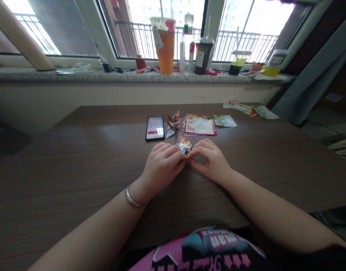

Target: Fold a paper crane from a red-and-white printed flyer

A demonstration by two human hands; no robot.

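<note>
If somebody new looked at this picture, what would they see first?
Probably the two hands in the middle: the left hand and right hand pinch a small colourful folded paper together over the brown table. Next, the tall orange drink on the windowsill, bright against the window.

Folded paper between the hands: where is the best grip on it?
Probably grip the far end of the folded paper, coming from above and beyond. That printed end stands free, while the left hand and right hand pinch its near edge.
</note>
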